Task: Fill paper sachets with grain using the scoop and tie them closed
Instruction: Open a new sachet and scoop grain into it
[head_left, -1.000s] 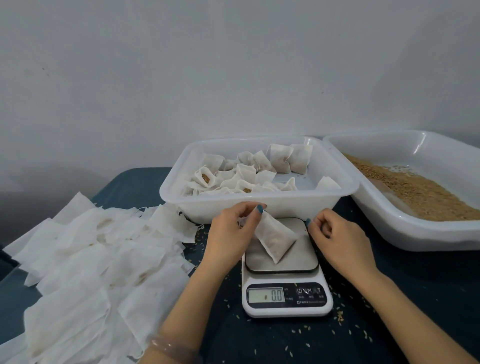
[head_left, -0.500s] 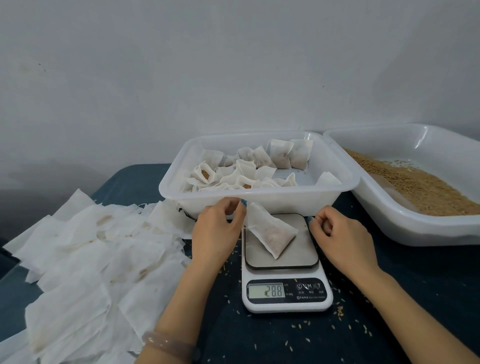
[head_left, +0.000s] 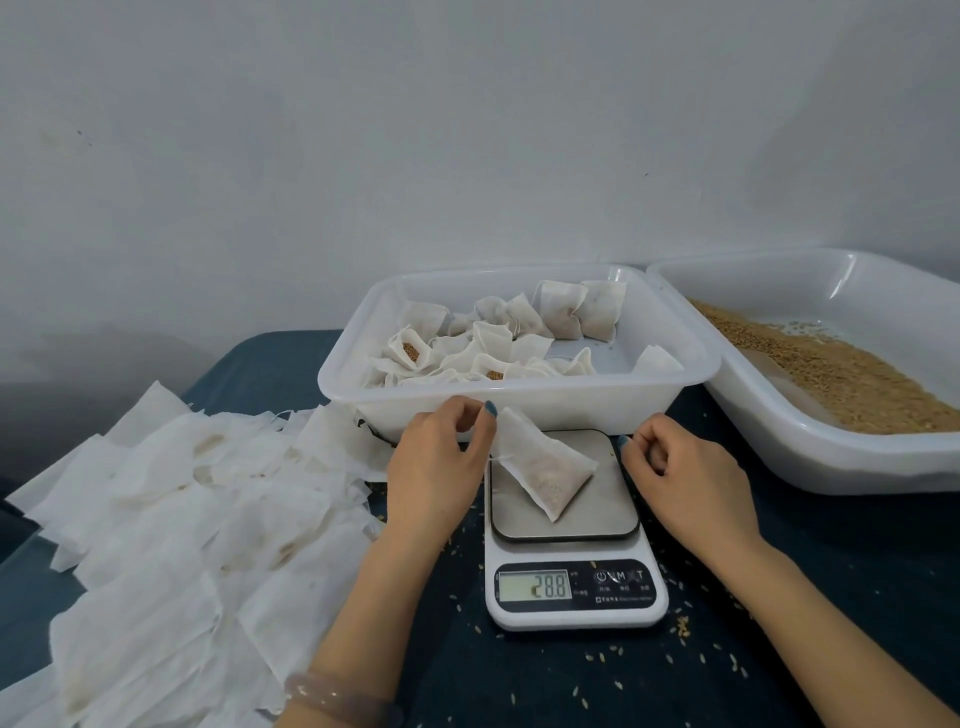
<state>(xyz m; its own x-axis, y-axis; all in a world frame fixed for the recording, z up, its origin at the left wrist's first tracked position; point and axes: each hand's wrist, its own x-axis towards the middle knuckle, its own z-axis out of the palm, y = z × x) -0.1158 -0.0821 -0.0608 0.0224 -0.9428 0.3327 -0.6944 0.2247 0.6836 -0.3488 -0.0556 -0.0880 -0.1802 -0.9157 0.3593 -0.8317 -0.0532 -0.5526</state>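
A filled white paper sachet (head_left: 545, 470) lies tilted on the steel plate of a white kitchen scale (head_left: 571, 592) whose display reads 28.8. A thin string trails from the sachet's left side. My left hand (head_left: 436, 467) hovers just left of the sachet's upper corner, fingers loosely curled, holding nothing that I can see. My right hand (head_left: 685, 478) rests beside the scale's right edge, also loosely curled and empty. Loose brown grain (head_left: 841, 379) fills a white tub (head_left: 810, 457) at the right. No scoop is visible.
A white tray (head_left: 519, 405) behind the scale holds several filled sachets, some with open tops. Several flat empty sachets (head_left: 171, 499) are spread over the left of the dark blue table (head_left: 831, 597). Stray grains lie around the scale. A wall stands close behind.
My left hand let go of the sachet, which now lies on the scale, and drew slightly left. The display went from 0.0 to 28.8. My right hand stayed put.
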